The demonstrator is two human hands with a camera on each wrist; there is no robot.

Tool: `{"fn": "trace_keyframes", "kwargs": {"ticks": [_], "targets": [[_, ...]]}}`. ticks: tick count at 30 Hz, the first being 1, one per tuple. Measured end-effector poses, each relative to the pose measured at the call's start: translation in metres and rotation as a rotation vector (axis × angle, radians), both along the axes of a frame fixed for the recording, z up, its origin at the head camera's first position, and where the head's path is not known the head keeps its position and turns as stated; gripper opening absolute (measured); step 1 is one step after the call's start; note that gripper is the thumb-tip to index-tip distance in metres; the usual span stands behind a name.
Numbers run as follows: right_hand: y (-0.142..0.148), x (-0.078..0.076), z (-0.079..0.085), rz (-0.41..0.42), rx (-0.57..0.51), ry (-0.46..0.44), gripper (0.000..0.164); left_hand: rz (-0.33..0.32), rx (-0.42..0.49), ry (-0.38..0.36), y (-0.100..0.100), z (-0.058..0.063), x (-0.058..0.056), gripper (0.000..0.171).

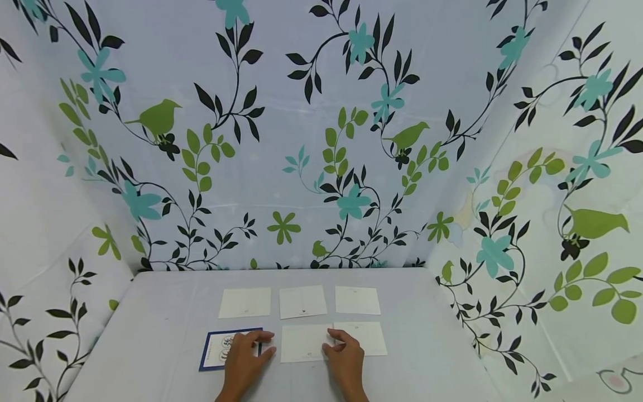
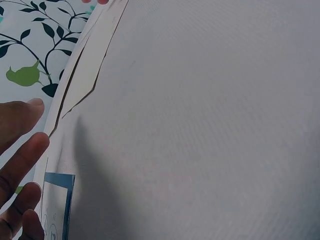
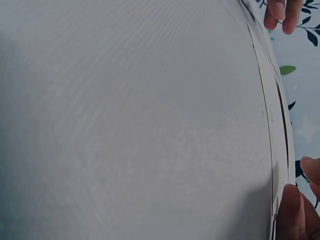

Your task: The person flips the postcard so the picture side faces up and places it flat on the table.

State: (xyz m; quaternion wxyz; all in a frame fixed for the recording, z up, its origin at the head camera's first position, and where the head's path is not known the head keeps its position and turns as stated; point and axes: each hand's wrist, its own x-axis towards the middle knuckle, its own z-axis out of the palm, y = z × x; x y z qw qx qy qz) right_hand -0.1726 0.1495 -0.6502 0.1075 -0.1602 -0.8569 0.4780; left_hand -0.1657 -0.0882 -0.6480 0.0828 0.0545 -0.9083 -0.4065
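Observation:
A card with a dark blue border (image 1: pixel 214 350) and round black line drawings lies face up at the front left of the table. My left hand (image 1: pixel 244 357) hovers over its right part, thumb and index finger apart with a gap between them. Beside it lies a plain cream card (image 1: pixel 303 343). My right hand (image 1: pixel 346 360) is at that card's right edge, its thumb and fingertips slightly apart over the edge. Another cream card (image 1: pixel 370 338) lies partly behind the right hand. In the left wrist view, the left fingers (image 2: pixel 22 162) are spread loosely above the blue-bordered card (image 2: pixel 59 200).
A back row holds three cream cards: left (image 1: pixel 245 302), middle (image 1: pixel 303 302) and right (image 1: pixel 357 301). They lie on a white-covered table (image 1: pixel 166 312). Cloth printed with leaves, flowers and birds (image 1: pixel 301 139) stands behind and along both sides.

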Motion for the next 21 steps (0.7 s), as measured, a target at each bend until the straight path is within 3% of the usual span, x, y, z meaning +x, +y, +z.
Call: {"fn": "trace_keyframes", "kwargs": {"ticks": [13,21], "targets": [[0.003,0.003,0.001,-0.029,-0.024,-0.035,0.035,-0.008,-0.041,0.015,0.014,-0.009,-0.003,0.036],[0.003,0.002,-0.001,-0.015,-0.046,-0.025,0.031,-0.024,-0.078,0.054,0.018,-0.009,-0.003,0.041]]}}
